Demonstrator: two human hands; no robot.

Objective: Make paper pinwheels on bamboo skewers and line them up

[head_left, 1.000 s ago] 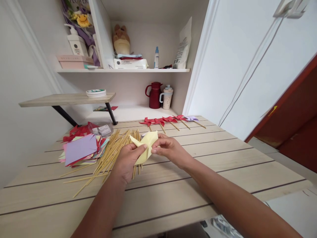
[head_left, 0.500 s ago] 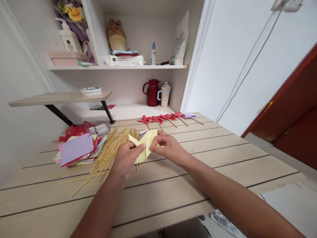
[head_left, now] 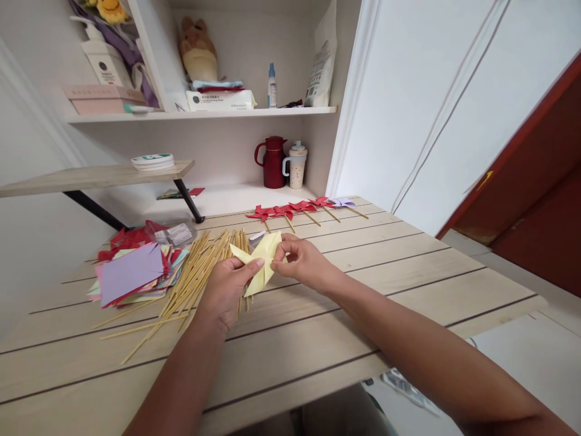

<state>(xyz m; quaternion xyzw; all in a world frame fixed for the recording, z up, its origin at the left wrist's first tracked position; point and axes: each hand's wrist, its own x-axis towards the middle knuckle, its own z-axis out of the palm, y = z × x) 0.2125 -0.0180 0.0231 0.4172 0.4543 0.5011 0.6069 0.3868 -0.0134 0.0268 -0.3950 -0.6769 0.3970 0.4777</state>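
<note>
Fingers point(head_left: 252, 264) of both hands pinched the yellow paper point(head_left: 261, 260) between them, its long axis upright above the desk point(head_left: 318, 339), left hand point(head_left: 227, 289) lower, right hand point(head_left: 302, 261) beside it.

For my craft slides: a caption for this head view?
Both hands, left hand and right hand, fold yellow paper above wooden sticks.

Folded paper point(head_left: 261, 261) sat between left hand point(head_left: 226, 290) and right hand point(head_left: 303, 261), above table point(head_left: 408, 266). Sticks point(head_left: 200, 275) lay just left of hands. Paper stack point(head_left: 131, 275) lay further left. Row of pinwheels point(head_left: 295, 209) lay behind hands. Jug point(head_left: 272, 162) and cup point(head_left: 296, 165) stood further back.
</note>
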